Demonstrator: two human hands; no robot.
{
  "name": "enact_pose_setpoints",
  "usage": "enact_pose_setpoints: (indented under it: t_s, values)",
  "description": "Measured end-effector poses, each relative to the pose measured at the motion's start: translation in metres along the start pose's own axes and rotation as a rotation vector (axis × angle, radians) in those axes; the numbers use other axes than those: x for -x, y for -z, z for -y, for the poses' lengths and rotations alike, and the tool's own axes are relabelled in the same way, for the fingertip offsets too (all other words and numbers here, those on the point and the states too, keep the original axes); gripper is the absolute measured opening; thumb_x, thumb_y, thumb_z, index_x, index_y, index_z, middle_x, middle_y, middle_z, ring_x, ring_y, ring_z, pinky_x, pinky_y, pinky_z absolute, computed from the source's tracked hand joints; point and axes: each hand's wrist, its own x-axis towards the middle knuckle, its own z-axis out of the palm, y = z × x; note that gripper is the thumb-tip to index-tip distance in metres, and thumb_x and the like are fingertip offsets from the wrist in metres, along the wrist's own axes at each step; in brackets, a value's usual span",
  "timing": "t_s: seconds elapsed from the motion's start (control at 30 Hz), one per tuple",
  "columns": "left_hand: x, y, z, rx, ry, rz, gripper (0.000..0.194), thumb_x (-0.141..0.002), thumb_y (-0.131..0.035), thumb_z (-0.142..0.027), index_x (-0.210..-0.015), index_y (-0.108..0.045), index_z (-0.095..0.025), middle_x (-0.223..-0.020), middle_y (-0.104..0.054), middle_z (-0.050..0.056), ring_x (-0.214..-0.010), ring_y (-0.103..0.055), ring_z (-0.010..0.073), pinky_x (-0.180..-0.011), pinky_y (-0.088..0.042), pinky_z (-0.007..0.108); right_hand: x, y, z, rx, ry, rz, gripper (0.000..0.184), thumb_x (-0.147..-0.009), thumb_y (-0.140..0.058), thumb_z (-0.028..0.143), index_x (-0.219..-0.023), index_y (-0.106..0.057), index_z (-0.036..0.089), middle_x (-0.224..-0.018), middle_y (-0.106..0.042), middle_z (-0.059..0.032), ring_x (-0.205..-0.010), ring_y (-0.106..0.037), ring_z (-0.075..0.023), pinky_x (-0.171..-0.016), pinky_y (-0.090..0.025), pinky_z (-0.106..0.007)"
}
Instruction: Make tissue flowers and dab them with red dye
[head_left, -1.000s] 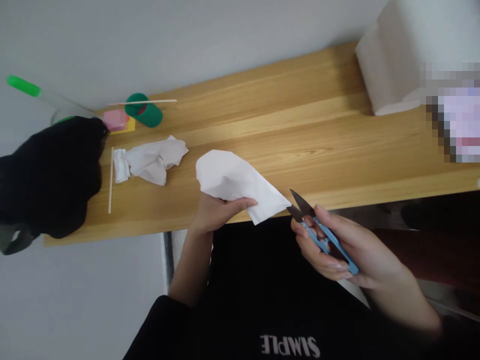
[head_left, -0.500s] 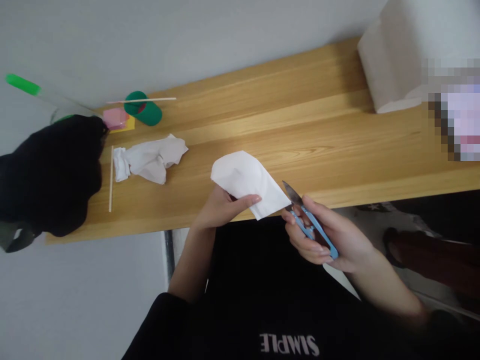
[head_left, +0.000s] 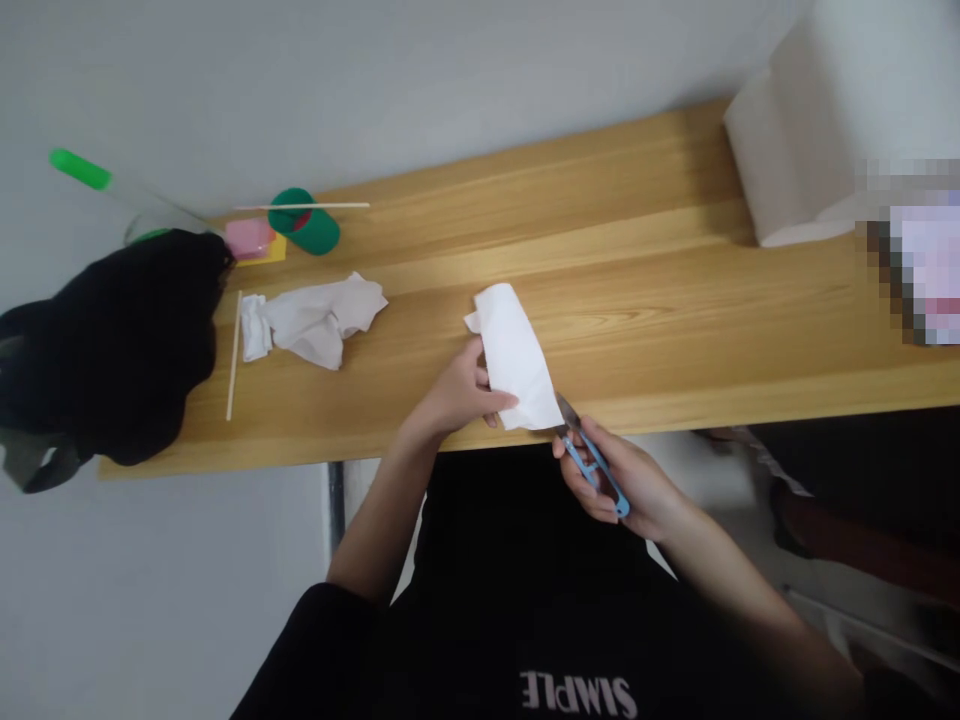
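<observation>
My left hand (head_left: 461, 395) pinches a folded white paper tissue (head_left: 516, 352) above the front edge of the wooden table (head_left: 675, 300). My right hand (head_left: 626, 485) is closed around small blue-handled snips (head_left: 589, 458). The dark blades of the snips touch the lower corner of the tissue. A crumpled white tissue (head_left: 311, 320) lies on the table to the left, apart from both hands.
A black cloth bundle (head_left: 112, 345) covers the table's left end. Beside it lie a thin wooden stick (head_left: 234, 355), a pink block (head_left: 249, 238) and a green cap (head_left: 304, 220) with another stick across it. A large white paper roll (head_left: 817, 140) stands at the far right.
My left hand turned the tissue so it looks narrower and upright. My right hand moved left and up, bringing the snips' blades onto the tissue's lower corner.
</observation>
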Motion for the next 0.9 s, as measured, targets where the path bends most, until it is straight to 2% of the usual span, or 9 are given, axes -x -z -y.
enact_pose_setpoints:
  t_s: [0.1, 0.23, 0.37, 0.5, 0.57, 0.63, 0.73, 0.8, 0.9]
  values:
    - [0.002, -0.004, 0.006, 0.041, 0.005, -0.162, 0.097, -0.056, -0.073, -0.015, -0.137, -0.020, -0.013, -0.073, -0.064, 0.001, -0.050, -0.059, 0.0134, -0.041, -0.048, 0.022, 0.000, 0.002, -0.005, 0.053, -0.027, -0.042, 0.045, -0.084, -0.043, 0.063, -0.082, -0.053, 0.018, -0.041, -0.045, 0.0074, -0.027, -0.024, -0.0036, -0.026, -0.023, -0.014]
    - [0.008, -0.007, 0.009, -0.003, -0.075, -0.283, 0.098, -0.061, -0.069, -0.013, -0.142, -0.015, -0.025, -0.080, -0.059, -0.001, -0.049, -0.056, 0.0091, -0.040, -0.046, 0.019, 0.003, 0.005, -0.004, 0.149, -0.051, -0.027, 0.046, -0.084, -0.043, 0.063, -0.081, -0.053, 0.018, -0.039, -0.045, 0.0071, -0.025, -0.024, -0.0040, -0.025, -0.022, -0.015]
    - [0.010, -0.007, 0.015, -0.126, -0.141, -0.336, 0.087, -0.066, -0.066, -0.012, -0.140, -0.025, -0.033, -0.094, -0.054, 0.001, -0.046, -0.051, 0.0038, -0.040, -0.045, 0.019, 0.008, 0.005, 0.013, 0.174, 0.016, 0.003, 0.046, -0.084, -0.043, 0.062, -0.073, -0.052, 0.018, -0.038, -0.043, 0.0069, -0.026, -0.026, -0.0048, -0.026, -0.022, -0.016]
    - [0.009, -0.007, 0.022, -0.260, -0.152, -0.385, 0.060, -0.070, -0.061, -0.012, -0.127, -0.047, -0.026, -0.109, -0.053, 0.005, -0.052, -0.050, 0.0031, -0.051, -0.048, 0.022, -0.004, -0.004, 0.041, 0.195, 0.297, -0.104, 0.046, -0.082, -0.047, 0.063, -0.068, -0.049, 0.019, -0.057, -0.059, 0.0005, -0.042, -0.051, -0.0081, -0.042, -0.043, -0.020]
    - [0.009, -0.008, 0.022, -0.370, -0.162, -0.409, 0.050, -0.072, -0.059, -0.013, -0.120, -0.053, -0.023, -0.113, -0.053, 0.006, -0.057, -0.052, 0.0047, -0.060, -0.051, 0.025, -0.019, -0.009, 0.052, 0.228, 0.382, -0.116, 0.049, -0.080, -0.047, 0.065, -0.065, -0.049, 0.019, -0.073, -0.067, -0.0055, -0.061, -0.062, -0.0120, -0.056, -0.050, -0.023]
    - [0.011, -0.010, 0.021, -0.506, -0.172, -0.434, 0.046, -0.074, -0.058, -0.014, -0.120, -0.054, -0.022, -0.115, -0.052, 0.007, -0.065, -0.055, 0.0082, -0.068, -0.052, 0.030, -0.036, -0.013, 0.057, 0.254, 0.403, -0.111, 0.053, -0.077, -0.048, 0.069, -0.061, -0.049, 0.018, -0.082, -0.069, -0.0090, -0.070, -0.064, -0.0148, -0.063, -0.052, -0.026]
    - [0.016, -0.012, 0.017, -0.738, -0.202, -0.471, 0.047, -0.077, -0.056, -0.018, -0.124, -0.052, -0.020, -0.115, -0.050, 0.010, -0.090, -0.059, 0.0195, -0.082, -0.050, 0.038, -0.058, -0.014, 0.056, 0.273, 0.406, -0.157, 0.059, -0.066, -0.054, 0.076, -0.060, -0.052, 0.017, -0.081, -0.069, -0.0103, -0.066, -0.063, -0.0142, -0.065, -0.053, -0.027]
    - [0.017, -0.012, 0.015, -0.902, -0.264, -0.514, 0.047, -0.077, -0.057, -0.020, -0.123, -0.051, -0.019, -0.120, -0.047, 0.013, -0.108, -0.053, 0.0272, -0.089, -0.047, 0.044, -0.067, -0.013, 0.052, 0.281, 0.431, -0.171, 0.061, -0.064, -0.054, 0.077, -0.061, -0.052, 0.016, -0.081, -0.069, -0.0100, -0.064, -0.063, -0.0131, -0.066, -0.053, -0.028]
    - [0.012, -0.010, 0.010, -1.133, -0.465, -0.413, 0.055, -0.075, -0.053, -0.014, -0.129, -0.045, -0.016, -0.134, -0.044, 0.016, -0.126, -0.041, 0.0315, -0.101, -0.037, 0.049, -0.068, -0.011, 0.047, 0.295, 0.479, -0.162, 0.063, -0.066, -0.048, 0.080, -0.061, -0.048, 0.017, -0.075, -0.068, -0.0080, -0.062, -0.062, -0.0128, -0.063, -0.051, -0.028]
